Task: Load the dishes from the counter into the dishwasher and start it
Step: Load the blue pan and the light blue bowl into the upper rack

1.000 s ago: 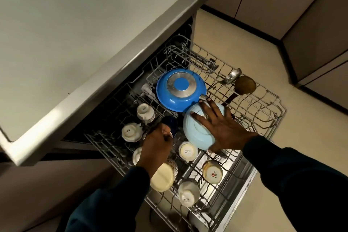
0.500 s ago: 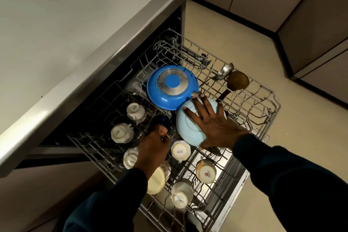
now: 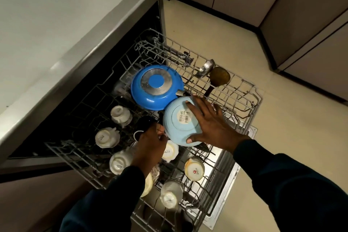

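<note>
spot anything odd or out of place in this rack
The light blue bowl, upside down under the right hand, still carries a paper price sticker with a barcode on its base. Nothing else stands out.

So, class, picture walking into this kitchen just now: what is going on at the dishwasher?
A person is loading the pulled-out dishwasher rack. Their right hand lies spread over an upturned light blue bowl, settling it beside an upside-down blue pan. Their left hand reaches down to a dark cup among the upturned white cups. A ladle lies at the rack's far side.
</note>
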